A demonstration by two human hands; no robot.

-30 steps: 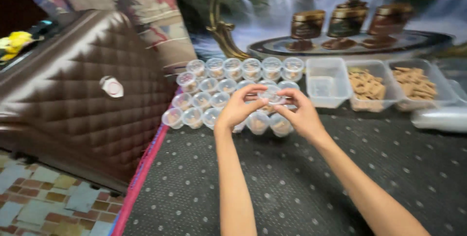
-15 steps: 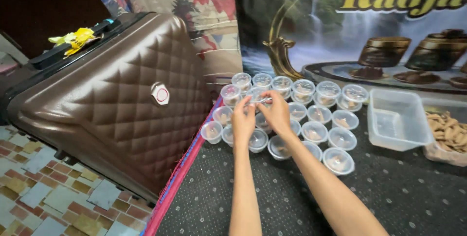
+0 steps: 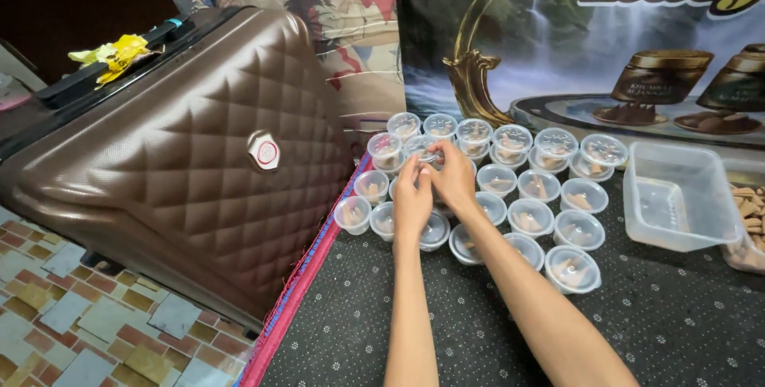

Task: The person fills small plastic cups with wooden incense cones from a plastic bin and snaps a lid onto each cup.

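Two hands at work, listed left to right. Suitcase [image 3: 191,164]: brown, quilted, lying at the far left beside the mat [image 3: 637,323]. Our left hand [image 3: 412,200]: forearm reaching straight up the mat, fingers curled onto a small clear cup [image 3: 422,150], pinching its near side. Our right hand [image 3: 456,178]: forearm angled in from lower right, fingers bent over the same cup, touching the left hand. Cups [image 3: 550,204]: lidded, clustered around both hands. Tub [image 3: 677,196]: clear, far right.
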